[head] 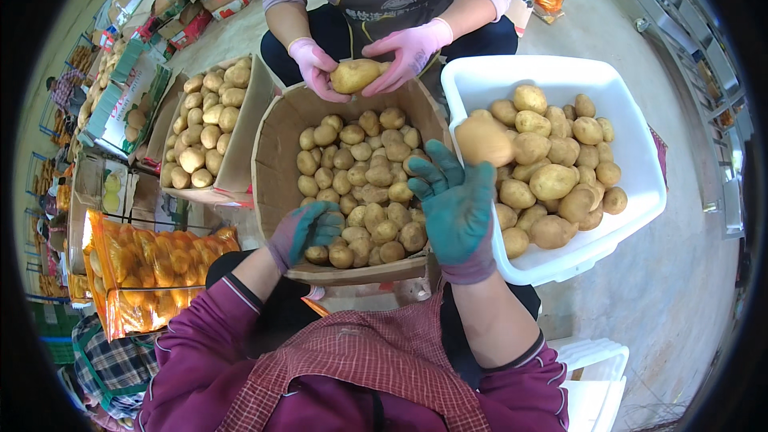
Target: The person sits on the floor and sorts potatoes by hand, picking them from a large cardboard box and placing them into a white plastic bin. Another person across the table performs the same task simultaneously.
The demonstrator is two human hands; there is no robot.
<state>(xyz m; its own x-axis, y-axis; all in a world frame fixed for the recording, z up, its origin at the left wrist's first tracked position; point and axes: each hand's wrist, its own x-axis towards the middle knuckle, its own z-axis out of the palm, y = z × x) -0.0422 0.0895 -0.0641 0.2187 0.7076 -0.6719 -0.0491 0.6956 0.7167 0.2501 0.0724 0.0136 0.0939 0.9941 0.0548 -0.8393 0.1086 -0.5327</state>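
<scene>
My left hand (312,231), in a teal-coated glove, rests at the near left of a cardboard box (273,192) of potatoes (375,177). Its fingers are curled among them, and whether it grips one is hidden. Over the box's right side, my right hand (456,210) has its gloved palm turned up and fingers spread. A blurred potato (485,139) is just past its fingertips, over the near wall of a white plastic tub (630,246). Larger potatoes (552,182) lie heaped in that tub.
Across the box, a co-worker's pink-gloved hands (408,57) hold a large potato (355,76). To the left stand another carton of potatoes (207,120) and an orange bag of potatoes (159,264). A white plastic container (591,366) sits behind my right elbow.
</scene>
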